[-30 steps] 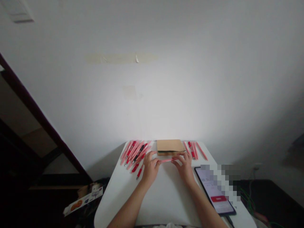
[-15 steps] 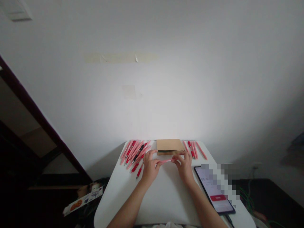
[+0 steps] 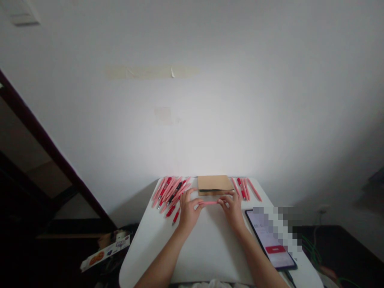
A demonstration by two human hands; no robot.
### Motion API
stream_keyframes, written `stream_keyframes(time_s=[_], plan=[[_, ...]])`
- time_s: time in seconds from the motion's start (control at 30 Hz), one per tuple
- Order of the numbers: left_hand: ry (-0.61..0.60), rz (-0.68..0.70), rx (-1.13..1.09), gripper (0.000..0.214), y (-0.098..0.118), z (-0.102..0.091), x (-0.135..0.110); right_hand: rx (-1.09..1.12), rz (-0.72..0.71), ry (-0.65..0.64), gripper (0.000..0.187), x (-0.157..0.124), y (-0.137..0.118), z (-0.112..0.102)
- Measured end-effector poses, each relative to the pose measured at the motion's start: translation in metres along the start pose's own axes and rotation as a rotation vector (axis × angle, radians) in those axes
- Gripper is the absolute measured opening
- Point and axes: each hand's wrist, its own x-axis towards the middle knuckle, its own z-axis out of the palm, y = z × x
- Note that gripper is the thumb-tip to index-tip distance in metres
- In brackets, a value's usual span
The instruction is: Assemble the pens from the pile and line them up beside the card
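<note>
Pink pen: I see this one [image 3: 211, 203] level between the hands, above the white table [image 3: 210, 248], nearer me than the kraft notebook or box [image 3: 214, 183].
Left hand [image 3: 189, 208]: fingertips pinching one end.
Right hand [image 3: 231, 208]: fingertips pinching the other.
Progress: early, I judge; this pen unfinished, many in the left pen pile [image 3: 169, 189], few in the right pen group [image 3: 247, 189].
Phone [image 3: 260, 232]: "00" and a further 0 readable; red button's [image 3: 275, 249] label illegible.
Pen brands: too small for me.

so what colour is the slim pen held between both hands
Pink: the slim pen between left hand and right hand shows best in the head view.
</note>
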Motion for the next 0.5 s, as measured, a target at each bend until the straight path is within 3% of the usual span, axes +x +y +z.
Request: stream_keyframes(time_s=[0.3,0.5], plan=[[0.003,-0.006,0.004,0.003,-0.0015,0.0005,-0.0003,0.084,0.028,0.0,0.039,0.0,0.0011,0.0011],[0.013,-0.007,0.015,0.003,-0.0031,0.0003,-0.0007,0.201,0.069,-0.088,0.037,-0.0006,-0.0054,-0.0015]])
